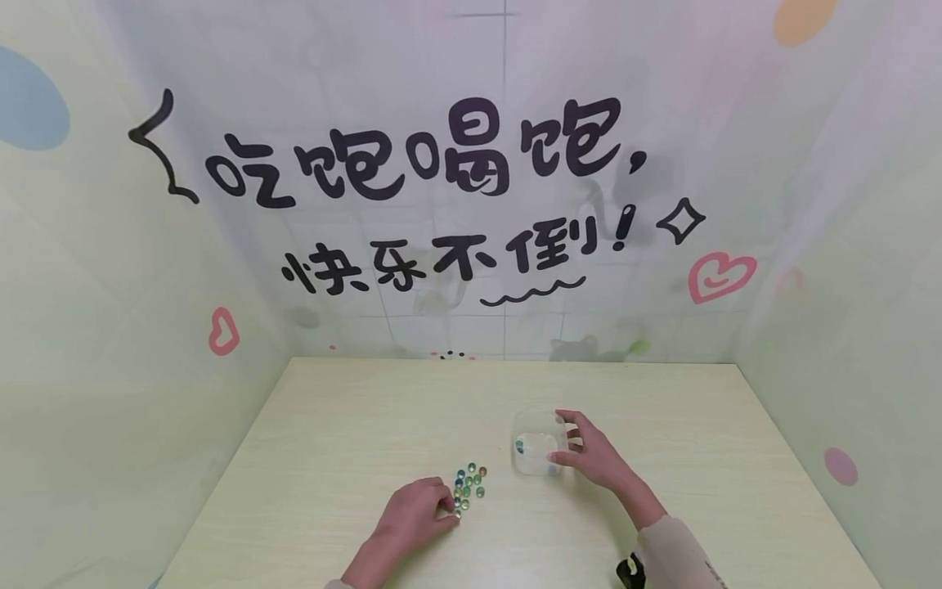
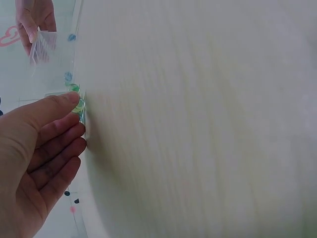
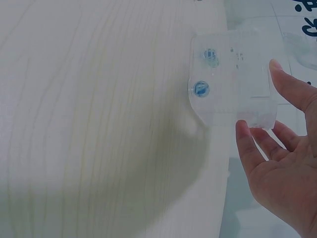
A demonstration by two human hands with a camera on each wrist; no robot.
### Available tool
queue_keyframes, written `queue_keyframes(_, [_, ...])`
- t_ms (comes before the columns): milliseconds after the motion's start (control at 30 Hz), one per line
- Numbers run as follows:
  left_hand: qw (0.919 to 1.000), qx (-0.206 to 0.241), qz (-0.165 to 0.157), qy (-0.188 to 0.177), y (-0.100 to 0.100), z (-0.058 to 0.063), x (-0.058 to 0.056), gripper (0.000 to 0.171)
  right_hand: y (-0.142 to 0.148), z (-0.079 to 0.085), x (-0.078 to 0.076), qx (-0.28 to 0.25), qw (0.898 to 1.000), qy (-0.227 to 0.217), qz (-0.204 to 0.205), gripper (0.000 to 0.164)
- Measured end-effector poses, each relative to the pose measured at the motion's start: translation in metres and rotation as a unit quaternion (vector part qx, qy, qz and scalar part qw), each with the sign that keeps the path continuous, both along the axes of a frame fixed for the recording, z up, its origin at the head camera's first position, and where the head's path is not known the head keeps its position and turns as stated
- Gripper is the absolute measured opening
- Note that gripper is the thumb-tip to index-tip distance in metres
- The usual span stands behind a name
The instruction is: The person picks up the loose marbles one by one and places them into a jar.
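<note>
- Loose marbles (image 1: 468,481) lie clustered on the table (image 1: 316,433), well over half of those in view, none of these placed inside yet.
- The clear container (image 1: 537,450) stands near them, to their right; two bluish marbles (image 3: 201,89) show in it, so progress looks early.
- The left hand (image 1: 415,511) has its thumb and fingers at the cluster's edge; whether they pinch a marble, I cannot tell.
- The right hand (image 1: 594,454) grips the container's side between thumb and fingers.
</note>
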State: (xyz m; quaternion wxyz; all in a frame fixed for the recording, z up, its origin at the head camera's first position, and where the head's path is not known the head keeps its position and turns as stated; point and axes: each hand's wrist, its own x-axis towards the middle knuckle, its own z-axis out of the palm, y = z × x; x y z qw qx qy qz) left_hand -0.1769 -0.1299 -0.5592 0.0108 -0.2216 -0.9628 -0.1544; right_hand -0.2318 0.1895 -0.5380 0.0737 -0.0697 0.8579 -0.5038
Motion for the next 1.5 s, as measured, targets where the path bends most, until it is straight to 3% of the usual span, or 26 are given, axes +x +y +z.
queue_keyframes(367, [0.9999, 0.006, 0.012, -0.001, -0.004, -0.001, -0.003, 0.012, -0.001, 0.002, 0.001, 0.002, 1.0, 0.0, 0.001, 0.071])
queue_keyframes(867, [0.9974, 0.055, 0.039, -0.025, -0.004, 0.008, -0.009, 0.013, 0.001, 0.0, 0.001, -0.002, 1.0, 0.006, 0.012, 0.07])
queue_keyframes(1233, [0.9831, 0.159, 0.063, -0.066, 0.0, 0.01, -0.015, 0.014, 0.001, 0.005, 0.003, -0.016, 1.0, 0.0, 0.014, 0.072])
queue_keyframes(1500, [0.9695, 0.227, 0.045, -0.08, 0.005, 0.014, -0.016, 0.015, 0.001, 0.001, 0.0, -0.009, 1.0, -0.001, 0.009, 0.07])
